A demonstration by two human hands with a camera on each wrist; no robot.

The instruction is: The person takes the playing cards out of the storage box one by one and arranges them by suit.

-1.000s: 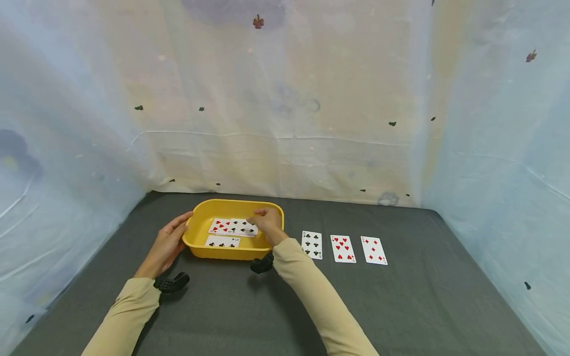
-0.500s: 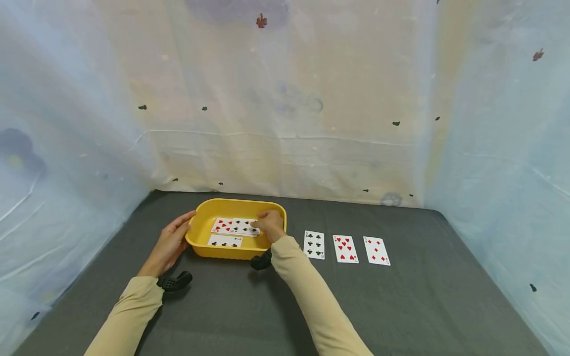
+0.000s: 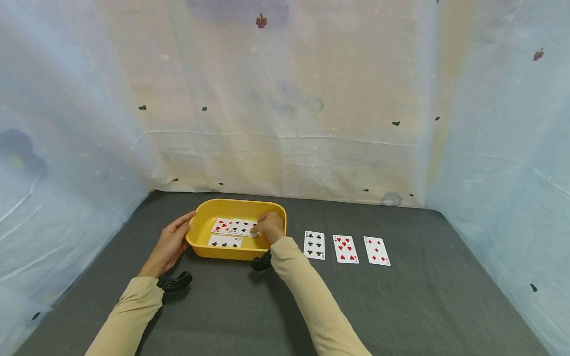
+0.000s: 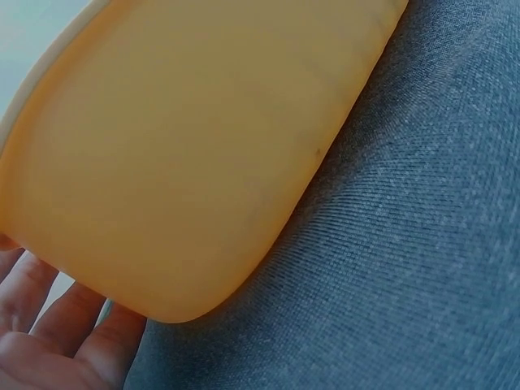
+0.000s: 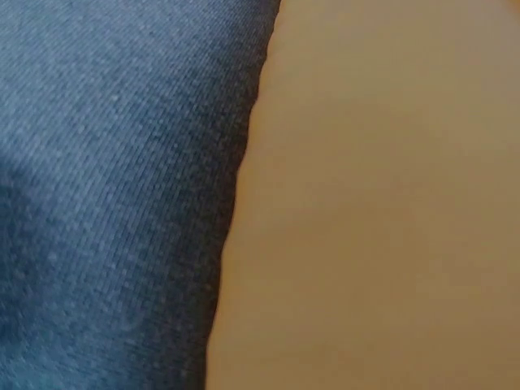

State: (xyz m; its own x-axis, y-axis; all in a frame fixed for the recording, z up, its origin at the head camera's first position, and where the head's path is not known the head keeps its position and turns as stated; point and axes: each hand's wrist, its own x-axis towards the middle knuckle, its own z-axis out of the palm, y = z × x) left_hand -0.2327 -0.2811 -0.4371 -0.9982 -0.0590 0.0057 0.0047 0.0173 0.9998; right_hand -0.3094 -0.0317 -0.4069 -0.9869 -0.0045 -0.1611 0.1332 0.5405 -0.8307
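Observation:
A yellow tray (image 3: 236,254) sits on the grey cloth at centre left. Inside it lie a red-pip card (image 3: 221,225), a clubs card (image 3: 240,227) overlapping it, and another clubs card (image 3: 224,242) nearer me. My right hand (image 3: 267,225) reaches into the tray's right side, and its curled fingers pinch the right end of the overlapping clubs card. My left hand (image 3: 174,236) rests with straight fingers against the tray's left wall. In the left wrist view the fingers (image 4: 49,325) lie beside the tray wall (image 4: 187,146). The right wrist view shows only the tray wall (image 5: 382,203) and cloth.
Right of the tray, three cards lie face up in a row: a clubs card (image 3: 314,244), a hearts card (image 3: 345,248) and a diamonds card (image 3: 376,250). Pale fabric walls close in the back and both sides. Grey cloth (image 3: 401,306) covers the table.
My right hand has sunk slightly lower into the tray with the clubs card, which now lies flatter over the red card. The left hand has stayed put.

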